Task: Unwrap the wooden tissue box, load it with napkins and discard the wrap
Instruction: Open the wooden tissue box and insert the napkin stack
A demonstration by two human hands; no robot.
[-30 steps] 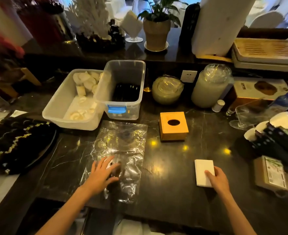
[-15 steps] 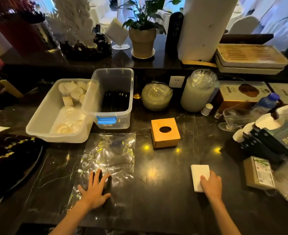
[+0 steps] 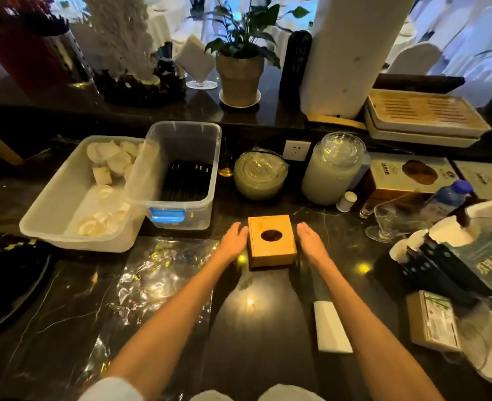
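The wooden tissue box [image 3: 271,241], with an oval hole in its top, stands bare on the dark marble counter [image 3: 256,337]. My left hand [image 3: 234,238] is at its left side and my right hand [image 3: 310,240] at its right side, fingers extended; whether they touch the box I cannot tell. The clear plastic wrap [image 3: 158,279] lies flat and crumpled on the counter to the left, under my left forearm. A white stack of napkins [image 3: 330,325] lies near the front, beside my right forearm.
Two clear plastic bins [image 3: 181,169] stand behind the wrap, one with white folded items. Glass jars [image 3: 331,169], a water bottle [image 3: 447,198], a glass [image 3: 395,224], boxes [image 3: 431,319] and dark packets crowd the right. A black tray [image 3: 7,273] lies at the left.
Both hands left the wrap and the napkin stack and reached forward to the two sides of the wooden box. The wrap and napkins lie where they were.
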